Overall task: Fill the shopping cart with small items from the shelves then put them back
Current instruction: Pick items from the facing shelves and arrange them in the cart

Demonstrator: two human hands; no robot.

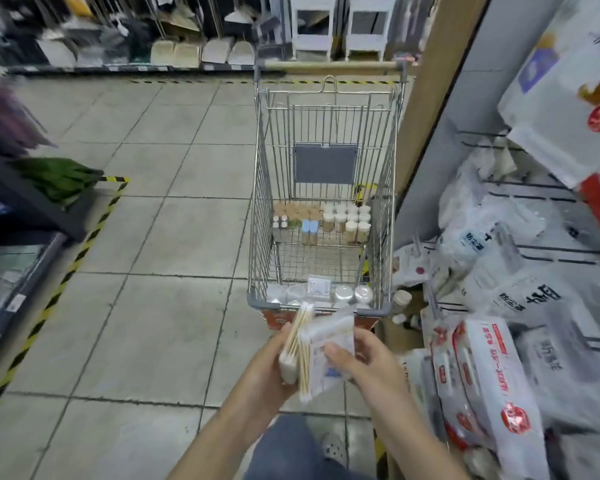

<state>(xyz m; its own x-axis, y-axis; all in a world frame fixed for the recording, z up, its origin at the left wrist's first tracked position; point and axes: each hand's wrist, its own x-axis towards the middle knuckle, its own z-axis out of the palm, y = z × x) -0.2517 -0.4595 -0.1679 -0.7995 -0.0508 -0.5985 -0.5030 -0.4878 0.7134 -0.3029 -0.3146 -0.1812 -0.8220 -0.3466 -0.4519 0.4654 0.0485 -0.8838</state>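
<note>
A wire shopping cart (260, 188) stands on the tiled aisle straight ahead of me. Small jars and bottles (347, 220) cluster at its far end, and round tubs with a small box (317, 289) lie at its near end. Just below the cart's near rim, my left hand (274, 368) grips a clear pack of wooden cotton swabs (297, 344). My right hand (368, 358) pinches a second flat pack of swabs (329, 341) against the first.
The shelf on my right (534, 258) holds plastic-wrapped packs on wire hooks, with red-and-white packs (489, 382) low down. A low display with green items (56, 181) juts out at left behind yellow-black floor tape. Dustpans line the far shelf (201, 51).
</note>
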